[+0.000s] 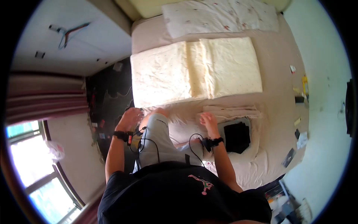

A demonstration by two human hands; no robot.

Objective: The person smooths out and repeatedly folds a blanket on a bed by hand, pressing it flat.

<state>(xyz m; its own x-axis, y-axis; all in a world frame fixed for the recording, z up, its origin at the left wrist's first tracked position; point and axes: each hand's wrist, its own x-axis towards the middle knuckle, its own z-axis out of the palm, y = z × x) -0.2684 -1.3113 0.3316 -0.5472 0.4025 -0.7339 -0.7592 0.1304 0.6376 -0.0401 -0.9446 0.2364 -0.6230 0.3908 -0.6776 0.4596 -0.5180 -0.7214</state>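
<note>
My left hand [131,118] is beside my left knee at the bed's edge, its fingers loosely apart and holding nothing. My right hand [209,123] is over the bed, fingers slightly bent and spread, with nothing in them. Just beyond it lies a folded beige cloth [232,112]. To its right, a folded black garment [237,137] rests on a grey one. Ahead of both hands, a cream quilt [160,74] lies flat, its two sides folded inward with a strip between them. Each wrist wears a black strap with a cable.
A patterned pillow [220,18] lies at the bed's head. Small items, among them a yellow packet [305,85], line the bed's right side by the wall. On the left are a dark floor with cables, a white cabinet [85,41], a curtain [44,95] and a window.
</note>
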